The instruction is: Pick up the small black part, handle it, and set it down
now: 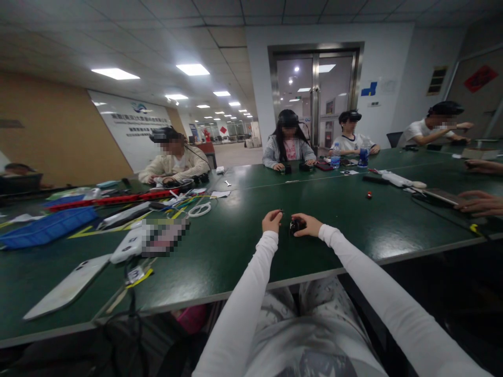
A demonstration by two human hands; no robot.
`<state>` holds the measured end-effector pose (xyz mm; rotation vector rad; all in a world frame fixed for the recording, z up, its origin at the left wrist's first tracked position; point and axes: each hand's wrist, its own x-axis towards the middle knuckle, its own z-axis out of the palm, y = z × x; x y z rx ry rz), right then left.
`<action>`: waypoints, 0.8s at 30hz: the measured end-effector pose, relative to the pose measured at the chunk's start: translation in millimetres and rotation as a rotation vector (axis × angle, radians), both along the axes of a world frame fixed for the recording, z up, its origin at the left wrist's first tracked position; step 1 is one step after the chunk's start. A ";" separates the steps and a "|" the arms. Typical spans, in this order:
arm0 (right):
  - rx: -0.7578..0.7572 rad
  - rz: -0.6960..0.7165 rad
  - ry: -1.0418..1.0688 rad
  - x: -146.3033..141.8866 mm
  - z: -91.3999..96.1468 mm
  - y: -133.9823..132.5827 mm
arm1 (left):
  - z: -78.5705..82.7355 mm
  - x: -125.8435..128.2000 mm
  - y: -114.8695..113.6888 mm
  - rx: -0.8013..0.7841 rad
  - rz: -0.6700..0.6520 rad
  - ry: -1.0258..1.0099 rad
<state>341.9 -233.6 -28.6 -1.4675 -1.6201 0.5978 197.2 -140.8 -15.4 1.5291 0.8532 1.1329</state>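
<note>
Just above the green table, my left hand [272,221] is closed in a pinch, with a tiny dark piece at its fingertips, too small to name. Close by on the right, my right hand [307,225] has its fingers wrapped round a small black object [294,226] with a shiny part on its left side. The fingers cover much of that object, so its kind does not show. A narrow gap separates the two hands. Beyond the right hand lies a small red piece [369,195].
On the left are a blue tray [51,226], a white tablet-like slab [68,287], a white device [128,243] and loose cables. Bottles [363,157] stand across the green table [236,262]. Several people in headsets sit around it; another person's hands [481,203] rest at right.
</note>
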 end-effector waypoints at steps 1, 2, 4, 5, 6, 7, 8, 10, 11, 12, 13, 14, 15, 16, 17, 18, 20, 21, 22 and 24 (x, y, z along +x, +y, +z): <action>0.005 0.001 0.004 0.4 -1.1 0.6 | 0.0 -0.6 2.7 -0.106 0.008 -0.110; 0.009 0.000 0.006 0.7 -2.0 1.1 | 0.2 -1.3 4.9 -0.202 0.016 -0.228; 0.019 -0.011 -0.003 1.2 -3.2 1.5 | 1.7 -2.7 7.7 -0.363 0.033 -0.461; 0.024 -0.020 -0.012 1.3 -3.4 1.6 | 3.1 -3.6 8.3 -0.425 0.038 -0.562; 0.027 -0.028 -0.024 1.5 -3.5 1.6 | 4.9 -4.6 8.3 -0.476 0.043 -0.645; 0.029 -0.034 -0.038 1.6 -3.4 1.4 | 6.9 -5.6 8.0 -0.521 0.049 -0.707; 0.031 -0.038 -0.053 1.7 -3.1 1.3 | 9.1 -6.8 7.4 -0.563 0.055 -0.750; 0.031 -0.040 -0.078 1.8 -2.3 0.9 | 13.2 -9.0 5.9 -0.629 0.075 -0.802; 0.030 -0.042 -0.088 1.8 -1.9 0.7 | 14.9 -10.1 5.3 -0.651 0.087 -0.819; 0.029 -0.045 -0.095 1.7 -1.5 0.4 | 16.2 -11.0 4.8 -0.664 0.097 -0.830; 0.027 -0.049 -0.100 1.7 -1.1 0.2 | 17.2 -11.9 4.5 -0.671 0.106 -0.839; 0.025 -0.052 -0.103 1.7 -0.9 0.0 | 17.7 -12.7 4.5 -0.675 0.114 -0.843; 0.021 -0.055 -0.104 1.6 -0.7 -0.2 | 17.8 -13.2 4.7 -0.677 0.122 -0.842; 0.019 -0.057 -0.102 1.6 -0.7 -0.4 | 17.5 -13.5 5.1 -0.676 0.130 -0.835; 0.017 -0.055 -0.098 1.6 -0.9 -0.4 | 16.9 -13.5 5.6 -0.669 0.135 -0.821; 0.018 -0.053 -0.093 1.6 -1.1 -0.4 | 16.1 -13.1 6.0 -0.651 0.135 -0.802; 0.024 -0.047 -0.077 1.5 -2.0 -0.1 | 13.7 -10.9 5.9 -0.578 0.102 -0.737; 0.027 -0.045 -0.067 1.5 -2.5 0.2 | 12.4 -9.2 5.1 -0.527 0.066 -0.686; 0.029 -0.040 -0.054 1.4 -2.9 0.7 | 10.9 -7.3 3.7 -0.465 0.017 -0.618; 0.029 -0.023 -0.013 1.5 -3.6 2.3 | 7.7 -3.0 -0.8 -0.298 -0.098 -0.433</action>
